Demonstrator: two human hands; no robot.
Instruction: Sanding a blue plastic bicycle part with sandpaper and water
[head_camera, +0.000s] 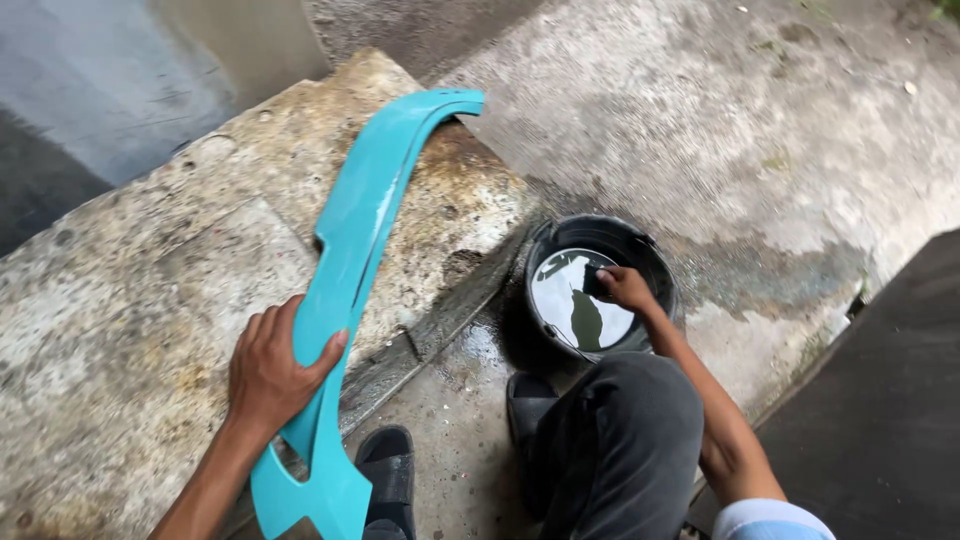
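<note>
**One panel gripped, one bucket reached into**

The left hand (272, 372) wraps its fingers (322, 352) around one turquoise plastic body panel (350, 260) lying across the concrete slab (130, 290). The right hand (625, 288) dips into one black water bucket (600, 290), fingers curled; any hold there cannot be told.

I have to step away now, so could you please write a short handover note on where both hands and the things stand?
Left hand: gripping the long turquoise plastic panel, which lies on the stained concrete slab.
Right hand: down in the black bucket of water; whether it holds anything cannot be told.
Done: the ground beside the bucket is wet.
Left: the panel shows no water or suds that can be made out.
</note>
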